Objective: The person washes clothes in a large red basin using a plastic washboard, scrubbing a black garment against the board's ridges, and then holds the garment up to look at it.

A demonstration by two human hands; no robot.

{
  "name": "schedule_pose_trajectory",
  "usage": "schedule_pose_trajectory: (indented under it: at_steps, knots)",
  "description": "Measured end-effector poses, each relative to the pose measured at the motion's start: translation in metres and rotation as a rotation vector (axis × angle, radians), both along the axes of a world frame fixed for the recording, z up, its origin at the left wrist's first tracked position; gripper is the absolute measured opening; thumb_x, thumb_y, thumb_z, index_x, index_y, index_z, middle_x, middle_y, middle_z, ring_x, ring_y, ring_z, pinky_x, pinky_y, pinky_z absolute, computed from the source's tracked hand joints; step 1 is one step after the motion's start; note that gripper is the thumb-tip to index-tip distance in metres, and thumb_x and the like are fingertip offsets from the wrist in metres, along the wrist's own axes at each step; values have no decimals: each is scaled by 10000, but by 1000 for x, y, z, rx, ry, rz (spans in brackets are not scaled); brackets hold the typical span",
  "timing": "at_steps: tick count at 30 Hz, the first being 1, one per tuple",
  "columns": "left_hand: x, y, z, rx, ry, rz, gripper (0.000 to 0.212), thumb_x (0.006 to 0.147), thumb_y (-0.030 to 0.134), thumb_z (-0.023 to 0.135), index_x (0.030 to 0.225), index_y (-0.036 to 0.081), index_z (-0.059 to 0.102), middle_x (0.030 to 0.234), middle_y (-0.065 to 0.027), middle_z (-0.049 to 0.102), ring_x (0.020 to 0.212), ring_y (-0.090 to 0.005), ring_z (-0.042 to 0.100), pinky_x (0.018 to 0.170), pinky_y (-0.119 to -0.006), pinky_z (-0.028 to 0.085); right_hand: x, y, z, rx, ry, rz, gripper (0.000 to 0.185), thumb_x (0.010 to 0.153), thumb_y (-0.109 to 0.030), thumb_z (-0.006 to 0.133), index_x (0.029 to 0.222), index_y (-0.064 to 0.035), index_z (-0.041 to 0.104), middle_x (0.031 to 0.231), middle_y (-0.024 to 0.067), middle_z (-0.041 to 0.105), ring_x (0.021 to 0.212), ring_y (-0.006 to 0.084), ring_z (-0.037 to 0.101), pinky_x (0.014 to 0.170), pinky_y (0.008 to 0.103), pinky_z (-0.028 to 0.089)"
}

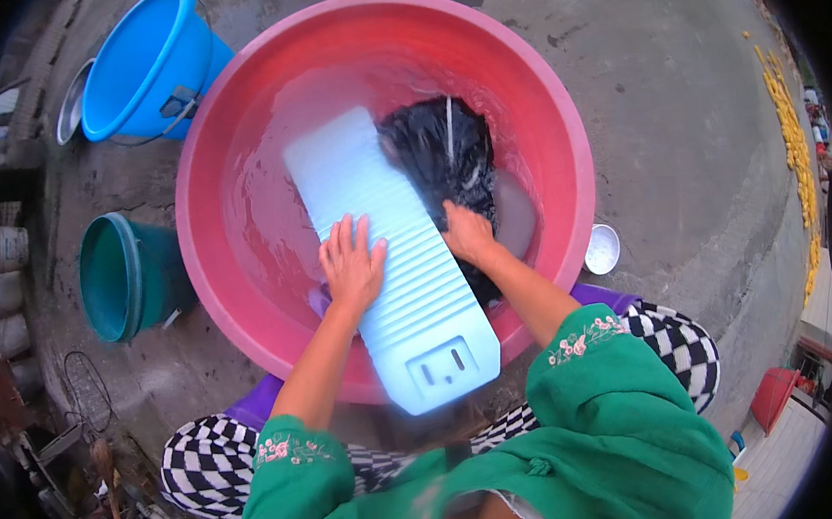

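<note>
A light blue ridged washboard (416, 259) leans in a large pink plastic tub (200, 224), its lower end on the near rim and its far end in the water. My left hand (353, 264) lies on the board's left part with the fingers apart. My right hand (468, 233) is just right of the board, its fingers curled on a wet black cloth or garment (444, 149) with a white stripe. The cloth bulges in the water beside the board. How firmly the fingers grip it is partly hidden.
A blue bucket (135, 69) and a green bucket (131, 276) stand left of the tub. A small metal bowl (602, 249) is on the concrete at the right. Farther right lie yellow corn cobs (791, 139). A broom (106, 462) is at the lower left.
</note>
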State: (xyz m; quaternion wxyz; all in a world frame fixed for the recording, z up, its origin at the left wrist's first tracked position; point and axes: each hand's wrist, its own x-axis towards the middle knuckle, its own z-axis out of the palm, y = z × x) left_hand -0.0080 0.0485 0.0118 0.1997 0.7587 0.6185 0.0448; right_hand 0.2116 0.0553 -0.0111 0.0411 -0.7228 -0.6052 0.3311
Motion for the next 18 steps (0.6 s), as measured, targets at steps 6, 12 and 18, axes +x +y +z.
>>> schedule_pose_trajectory:
  at_steps: [6, 12, 18]
  knots:
    - [1, 8, -2, 19, -9, 7, 544, 903, 458, 387, 1347, 142, 397, 1422, -135, 311, 1330, -298, 238, 1073, -457, 138, 4, -58, -13, -143, 93, 183, 384, 903, -290, 420, 1187, -44, 498, 1093, 197, 596, 965, 359, 592, 820, 422, 468]
    - [-1, 12, -5, -17, -44, -6, 570, 884, 492, 392, 1343, 155, 411, 1429, -130, 315, 1343, -285, 232, 1081, -432, 147, 23, -62, -21, -158, 646, -494, 365, 737, -161, 701, 1041, -1, 576, 961, 96, 628, 918, 202, 576, 816, 282, 445]
    - [-3, 11, -1, -58, -62, 13, 574, 884, 481, 388, 1341, 134, 408, 1431, -138, 308, 1345, -294, 222, 1084, -439, 140, 45, -54, 2, -84, 1083, -729, 272, 640, -74, 753, 731, -139, 505, 685, -26, 526, 650, 109, 514, 616, 261, 423]
